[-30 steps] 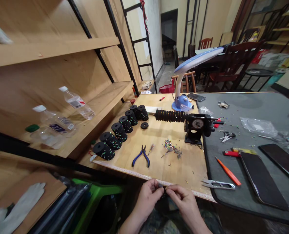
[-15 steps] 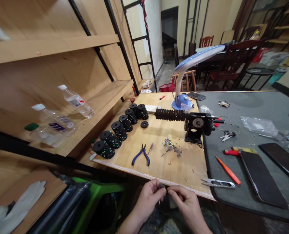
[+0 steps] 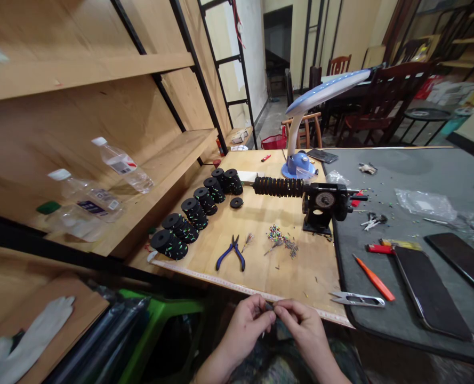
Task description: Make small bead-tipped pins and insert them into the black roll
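Note:
My left hand (image 3: 251, 321) is closed in a pinch at the table's front edge, with a small pale tip poking out below its fingers. What it holds is too small to name. Thumb to finger, my right hand (image 3: 299, 321) pinches right beside it, the fingertips of both hands meeting; anything in it is hidden. Beyond the hands lie blue-handled pliers (image 3: 231, 253), jaws apart, and a pile of tiny coloured beads and small metal pieces (image 3: 282, 238). Silver thread snips (image 3: 358, 299) rest to the right of my right hand.
Black foam spools (image 3: 194, 213) stand in a row at the left. A black winding machine (image 3: 322, 205) carries several discs on its shaft. Behind it stands a blue lamp (image 3: 299, 165). An orange tool (image 3: 375, 277) and a phone (image 3: 431, 290) lie on the grey mat (image 3: 384, 330).
My right hand has shifted slightly left, and the fingertips of both hands are now closer together. The view has moved a little; the things on the table stay in place.

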Motion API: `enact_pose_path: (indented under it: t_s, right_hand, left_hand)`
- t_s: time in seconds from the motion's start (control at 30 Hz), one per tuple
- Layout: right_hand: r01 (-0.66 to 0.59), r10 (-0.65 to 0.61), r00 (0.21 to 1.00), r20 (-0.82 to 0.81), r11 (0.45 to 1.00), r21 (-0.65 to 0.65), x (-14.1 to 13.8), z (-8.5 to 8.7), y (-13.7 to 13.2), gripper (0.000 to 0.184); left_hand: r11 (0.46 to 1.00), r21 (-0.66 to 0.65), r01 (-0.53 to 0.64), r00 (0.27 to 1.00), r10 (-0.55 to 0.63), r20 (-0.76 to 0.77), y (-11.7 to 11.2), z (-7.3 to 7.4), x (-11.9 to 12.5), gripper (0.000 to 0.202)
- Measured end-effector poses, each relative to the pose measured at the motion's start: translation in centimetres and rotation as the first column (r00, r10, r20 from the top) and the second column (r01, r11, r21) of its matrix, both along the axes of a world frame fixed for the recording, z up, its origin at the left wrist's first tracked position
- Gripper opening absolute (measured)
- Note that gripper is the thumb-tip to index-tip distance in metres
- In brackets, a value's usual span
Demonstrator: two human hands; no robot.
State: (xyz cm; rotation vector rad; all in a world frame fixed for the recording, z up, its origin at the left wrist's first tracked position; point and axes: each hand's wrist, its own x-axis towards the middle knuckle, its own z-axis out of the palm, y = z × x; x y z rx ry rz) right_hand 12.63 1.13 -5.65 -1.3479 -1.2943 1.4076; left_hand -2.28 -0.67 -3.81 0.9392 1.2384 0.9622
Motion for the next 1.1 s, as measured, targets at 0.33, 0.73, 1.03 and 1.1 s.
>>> enact_pose_path:
  t_s: [0.33,0.73,1.03,1.1]
  right_hand:
    - [0.0,0.0,1.0,0.001,1.0,0.0,0.1,-0.4,-0.1,0.043]
    - [-0.021,-0.004,0.992,0.127,0.981,0.195,0.8,-0.9,-0.3,0.035]
    - [-0.182,0.076,0.967,0.243,0.876,0.447,1.5,-0.2,-1.1,0.022]
    - [-0.193,0.078,0.964,0.254,0.861,0.47,1.6,-0.2,-1.1,0.02]
  left_hand:
    - [0.999,-0.035,-0.036,0.993,0.04,0.111,0.1,0.4,0.5,0.026]
    - [0.998,0.006,-0.059,0.998,0.059,0.017,0.5,0.2,0.6,0.024]
    - [0.999,0.049,-0.014,0.999,0.017,-0.05,0.5,0.2,0.4,0.028]
    - [0.999,0.043,-0.01,0.999,0.012,-0.037,0.5,0.2,0.4,0.028]
